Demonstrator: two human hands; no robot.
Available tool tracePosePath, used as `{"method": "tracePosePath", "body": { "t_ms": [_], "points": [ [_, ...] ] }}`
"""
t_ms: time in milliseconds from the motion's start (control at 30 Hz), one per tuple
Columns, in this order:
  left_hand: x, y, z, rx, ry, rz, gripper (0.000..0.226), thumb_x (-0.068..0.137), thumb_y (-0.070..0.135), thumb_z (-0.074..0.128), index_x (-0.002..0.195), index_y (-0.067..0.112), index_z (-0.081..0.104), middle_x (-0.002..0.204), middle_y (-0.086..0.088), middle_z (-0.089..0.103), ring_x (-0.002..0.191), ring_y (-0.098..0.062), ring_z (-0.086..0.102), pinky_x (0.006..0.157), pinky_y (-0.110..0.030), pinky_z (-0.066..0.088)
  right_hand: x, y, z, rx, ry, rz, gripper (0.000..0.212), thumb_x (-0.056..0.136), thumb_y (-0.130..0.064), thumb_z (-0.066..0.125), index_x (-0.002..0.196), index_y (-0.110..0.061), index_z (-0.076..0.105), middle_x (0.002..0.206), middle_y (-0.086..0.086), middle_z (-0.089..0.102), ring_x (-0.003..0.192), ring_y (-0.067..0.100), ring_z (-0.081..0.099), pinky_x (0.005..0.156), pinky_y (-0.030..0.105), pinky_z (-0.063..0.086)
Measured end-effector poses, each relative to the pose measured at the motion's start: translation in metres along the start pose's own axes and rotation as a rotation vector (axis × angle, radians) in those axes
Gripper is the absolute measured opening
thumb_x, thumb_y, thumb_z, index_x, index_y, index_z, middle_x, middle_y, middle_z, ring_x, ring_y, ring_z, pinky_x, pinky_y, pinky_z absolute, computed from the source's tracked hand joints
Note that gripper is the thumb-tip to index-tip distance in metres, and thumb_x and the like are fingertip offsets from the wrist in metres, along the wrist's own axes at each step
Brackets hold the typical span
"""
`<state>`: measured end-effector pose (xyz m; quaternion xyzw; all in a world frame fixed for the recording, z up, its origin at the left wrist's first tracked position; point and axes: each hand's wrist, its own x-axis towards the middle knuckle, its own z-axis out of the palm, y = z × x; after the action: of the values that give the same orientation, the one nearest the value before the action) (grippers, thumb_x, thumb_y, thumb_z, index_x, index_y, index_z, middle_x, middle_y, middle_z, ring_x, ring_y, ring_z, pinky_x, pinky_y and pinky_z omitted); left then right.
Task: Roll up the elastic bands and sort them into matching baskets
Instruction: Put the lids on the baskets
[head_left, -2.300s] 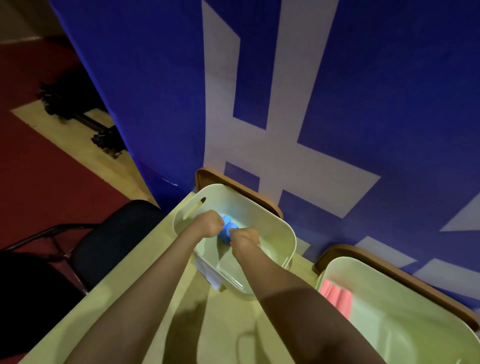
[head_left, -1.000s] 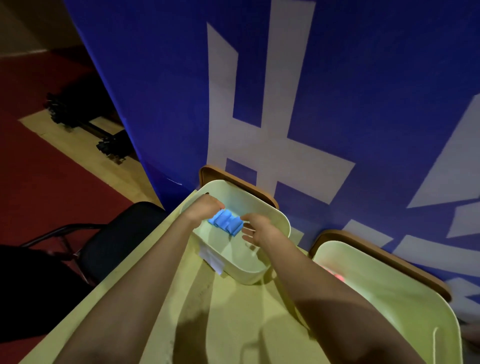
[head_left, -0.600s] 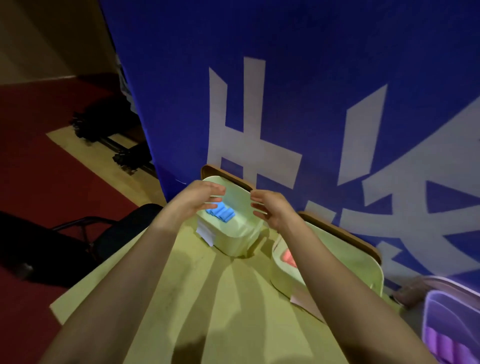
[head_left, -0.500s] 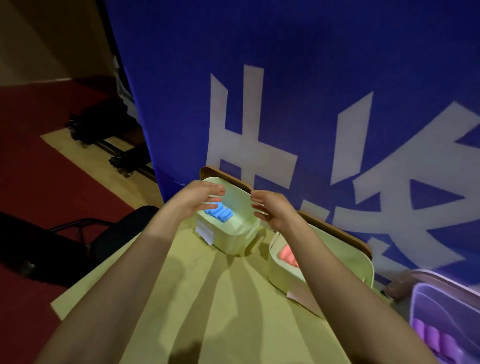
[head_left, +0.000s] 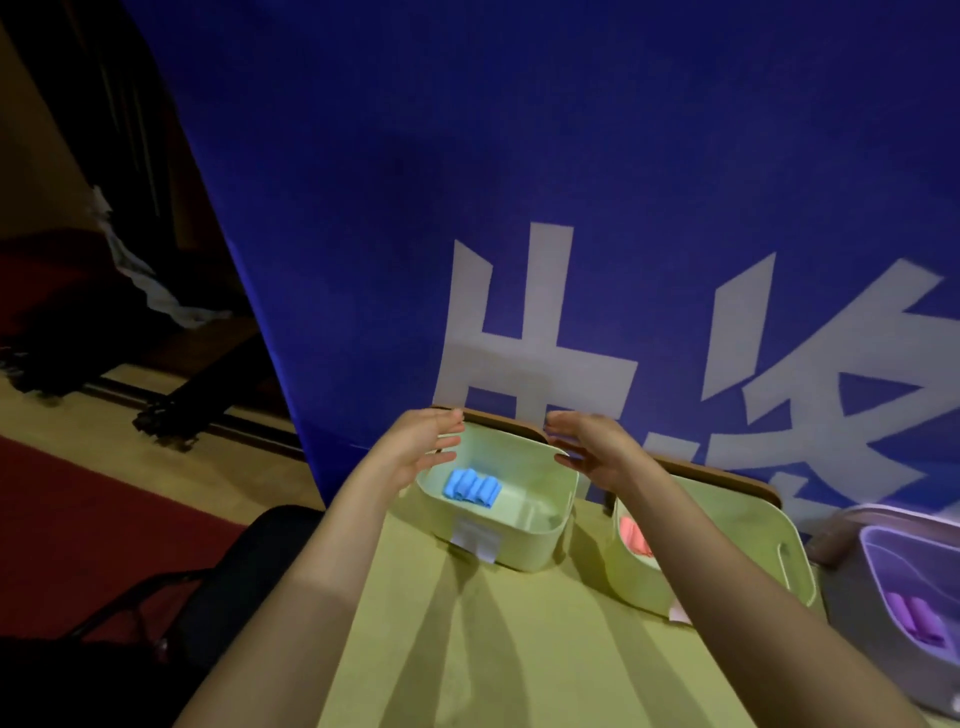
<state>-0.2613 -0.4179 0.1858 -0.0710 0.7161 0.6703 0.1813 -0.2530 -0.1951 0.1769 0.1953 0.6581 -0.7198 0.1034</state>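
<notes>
Reaching from the near edge, both bare forearms cross the yellow-green tabletop (head_left: 493, 649) twd its far edge. Nothing is held in either hand.

Near the far-left corner of the tabletop sits a green basket (head_left: 540, 545) w/ a white label (head_left: 475, 540) on its near wall. Inside, against its left wall, lie the blue bands (head_left: 471, 486) - rolled up, side by side, touching each other.

To the right along the far edge, just beside it, is a second green basket (head_left: 769, 525); the pink bands (head_left: 635, 538) lie rolled at its left end, partly hidden by the right forearm. At the right edge of the tabletop stands a purple basket (head_left: 852, 587) w/ rolled purple bands (head_left: 914, 618) in it.

The left hand (head_left: 421, 447) is over the first basket's far-left corner, the right hand (head_left: 592, 447) by its far-right corner - both w/ fingers straight and spread, palms facing each other, gripping nothing. Can't tell if either hand touches the rim.

Off the tabletop's left edge: a black chair (head_left: 244, 561) on red carpet (head_left: 78, 519). Behind the far edge hangs a blue banner (head_left: 519, 208) w/ big white characters.
</notes>
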Motion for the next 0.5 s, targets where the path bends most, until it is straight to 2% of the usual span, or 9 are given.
{"method": "tracePosePath", "body": {
  "t_ms": [33,100,200,267,367,433,500],
  "points": [
    [0.004,0.002,-0.006,0.004,0.001,-0.003,0.042,0.096,0.022,0.056,0.132,0.003,0.050,0.129,-0.011,0.058,0.121,-0.023,0.053,0.091,-0.032,0.049,0.003,-0.001,0.002,-0.008,0.012,0.005,0.013,0.089,-0.017,0.062,0.102,-0.014,0.062,0.126,0.012,0.060,0.103,0.017,0.056,0.077,0.029,0.047],
    [0.013,0.006,-0.013,0.018,0.013,0.000,0.040,0.096,0.023,0.055,0.130,0.003,0.051,0.121,-0.008,0.060,0.116,-0.019,0.054,0.094,-0.033,0.046,0.008,-0.004,0.004,-0.036,0.035,0.007,0.014,0.090,-0.021,0.063,0.102,-0.013,0.061,0.129,0.010,0.058,0.107,0.018,0.054,0.086,0.033,0.045],
    [0.036,0.007,-0.022,0.077,0.066,0.019,0.035,0.097,0.028,0.053,0.125,0.008,0.057,0.107,-0.002,0.064,0.097,-0.013,0.057,0.089,-0.031,0.042,0.021,-0.006,0.001,-0.108,0.081,0.010,0.045,0.090,-0.032,0.064,0.126,-0.008,0.052,0.137,0.006,0.050,0.124,0.022,0.045,0.096,0.037,0.039],
    [0.056,0.004,-0.027,0.123,0.111,0.017,0.039,0.098,0.030,0.051,0.128,0.007,0.054,0.115,-0.005,0.062,0.103,-0.017,0.056,0.088,-0.031,0.039,0.030,-0.004,-0.002,-0.171,0.114,0.008,0.060,0.088,-0.040,0.064,0.134,-0.005,0.047,0.138,0.006,0.047,0.131,0.025,0.040,0.096,0.036,0.035],
    [0.087,-0.010,-0.032,0.155,0.134,-0.070,0.047,0.099,0.032,0.048,0.133,-0.002,0.046,0.111,-0.009,0.060,0.101,-0.021,0.056,0.087,-0.029,0.038,0.042,0.005,-0.006,-0.251,0.144,0.035,0.079,0.079,-0.054,0.066,0.138,-0.005,0.045,0.145,0.008,0.044,0.132,0.026,0.041,0.096,0.033,0.033],
    [0.112,-0.020,-0.035,0.153,0.130,-0.126,0.056,0.098,0.037,0.049,0.138,-0.001,0.040,0.124,-0.015,0.058,0.112,-0.028,0.056,0.097,-0.035,0.043,0.049,0.008,-0.008,-0.256,0.131,0.082,0.077,0.084,-0.054,0.061,0.140,-0.005,0.041,0.149,0.012,0.038,0.137,0.029,0.035,0.102,0.037,0.031],
    [0.136,-0.030,-0.036,0.151,0.153,-0.151,0.061,0.096,0.041,0.050,0.140,0.001,0.037,0.134,-0.019,0.052,0.120,-0.032,0.052,0.102,-0.043,0.042,0.056,0.011,-0.007,-0.286,0.147,0.159,0.070,0.090,-0.052,0.055,0.140,-0.005,0.041,0.149,0.014,0.037,0.136,0.030,0.036,0.098,0.037,0.033]
  ]
}}
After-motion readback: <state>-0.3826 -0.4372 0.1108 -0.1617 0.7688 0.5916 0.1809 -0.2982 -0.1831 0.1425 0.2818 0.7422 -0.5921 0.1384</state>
